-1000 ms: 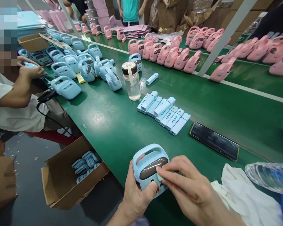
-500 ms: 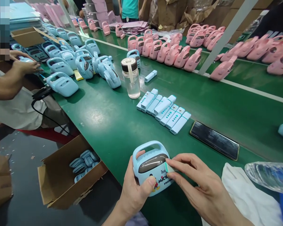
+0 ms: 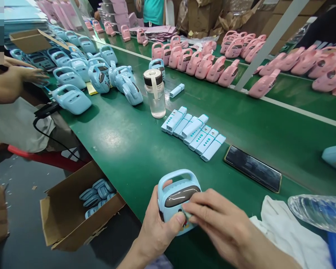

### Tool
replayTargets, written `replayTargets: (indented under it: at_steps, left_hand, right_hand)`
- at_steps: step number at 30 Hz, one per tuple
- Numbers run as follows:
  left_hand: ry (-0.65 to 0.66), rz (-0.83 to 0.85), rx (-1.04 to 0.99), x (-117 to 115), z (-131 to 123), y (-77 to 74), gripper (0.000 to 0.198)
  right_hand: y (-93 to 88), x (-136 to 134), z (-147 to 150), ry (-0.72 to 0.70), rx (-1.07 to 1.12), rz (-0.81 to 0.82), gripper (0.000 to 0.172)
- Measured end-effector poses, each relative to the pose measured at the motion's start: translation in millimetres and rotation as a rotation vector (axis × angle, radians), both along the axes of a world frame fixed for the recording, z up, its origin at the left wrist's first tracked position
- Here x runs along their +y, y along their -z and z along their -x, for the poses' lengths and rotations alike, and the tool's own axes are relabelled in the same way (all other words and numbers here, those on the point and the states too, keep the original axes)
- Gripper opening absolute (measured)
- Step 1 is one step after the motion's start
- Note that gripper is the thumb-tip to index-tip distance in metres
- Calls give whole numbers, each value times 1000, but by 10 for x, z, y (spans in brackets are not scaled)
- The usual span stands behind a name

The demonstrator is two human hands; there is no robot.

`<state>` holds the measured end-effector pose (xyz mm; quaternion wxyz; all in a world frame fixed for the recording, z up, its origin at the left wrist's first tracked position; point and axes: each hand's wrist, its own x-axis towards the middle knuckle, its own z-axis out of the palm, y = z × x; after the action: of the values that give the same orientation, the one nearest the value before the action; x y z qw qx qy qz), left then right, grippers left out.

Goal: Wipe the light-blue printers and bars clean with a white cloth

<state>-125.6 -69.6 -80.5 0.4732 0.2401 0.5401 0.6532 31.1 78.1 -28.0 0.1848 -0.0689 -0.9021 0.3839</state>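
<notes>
My left hand [image 3: 159, 228] is closed around the left side of a light blue handled plastic case [image 3: 170, 211], its thumb on the printed front. The case stands tilted near the table's front edge, with a loop handle on top and a dark glossy window. My right hand [image 3: 221, 218], slightly blurred, pinches a small pale green piece [image 3: 187, 214] against the front below the window. Its fingers cover most of the print, and the piece's kind cannot be made out. Beyond lie several light blue bars with buttons [image 3: 194, 130] and a phone [image 3: 252, 169].
A clear bottle [image 3: 156, 97] stands beyond the bars. Blue cases [image 3: 72, 101] crowd the left, pink ones [image 3: 198, 63] the far side. A co-worker's hands [image 3: 25, 74] are at left. Below the table edge, a cardboard box [image 3: 61, 224] holds blue parts. White cloth [image 3: 291, 231] lies at right.
My right hand has moved left and slightly down across the front of the case, from beside the lettering to near my left thumb. The left hand's hold is unchanged.
</notes>
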Motion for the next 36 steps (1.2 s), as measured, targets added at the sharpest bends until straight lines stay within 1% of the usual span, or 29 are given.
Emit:
replayTargets:
  at_steps: [3, 6, 9, 10, 13, 16, 18, 20, 23, 24, 25, 26, 28, 31, 33, 36]
  left_hand:
    - [24, 6, -8, -1, 36, 21, 62]
    - [38, -18, -3, 9, 45, 29, 60]
    - [53, -40, -51, 12, 41, 21, 58]
    - [54, -41, -51, 10, 43, 19, 57]
    - [54, -34, -19, 2, 57, 20, 58]
    - [60, -19, 11, -6, 67, 34, 60]
    - [34, 17, 56, -8, 54, 41, 62]
    - [-7, 46, 70, -9, 19, 40, 64]
    - [-47, 42, -8, -12, -55, 37, 69]
    - [-55, 38, -31, -15, -75, 40, 69]
    - [-57, 31, -40, -19, -90, 45, 69]
    - [-56, 25, -38, -24, -99, 52, 69]
    - [-49, 17, -15, -32, -103, 66, 66]
    - [-45, 42, -23, -34, -106, 63, 67]
    - [-69, 79, -38, -25, -127, 37, 71]
    - [-148, 92, -41, -2, -185, -16, 71]
  right_hand:
    - [-31, -3, 40, 37, 19, 10, 37]
    - [-37, 28, 57, 3, 0, 30, 36]
    - [-39, 53, 65, 42, 16, 27, 37]
    - [-45, 55, 71, 33, 16, 31, 38]
    - [-72, 43, 97, -35, -10, 46, 37]
    - [-69, 22, 113, 6, -2, 29, 36]
    - [-36, 10, 93, 16, -8, 12, 33]
    - [14, 2, 31, 80, -36, -11, 28]
    - [82, -34, -109, 355, -88, 17, 25]
    - [96, -59, -149, 429, -98, 48, 26]
    - [107, -88, -177, 473, -96, 75, 25]
    - [114, -120, -193, 492, -87, 90, 23]
    - [124, -179, -195, 465, -60, 87, 19]
    - [144, -234, -175, 454, -41, 54, 20]
    - [161, -248, -178, 465, -43, 14, 26]
    - [176, -249, -196, 463, -60, -58, 37]
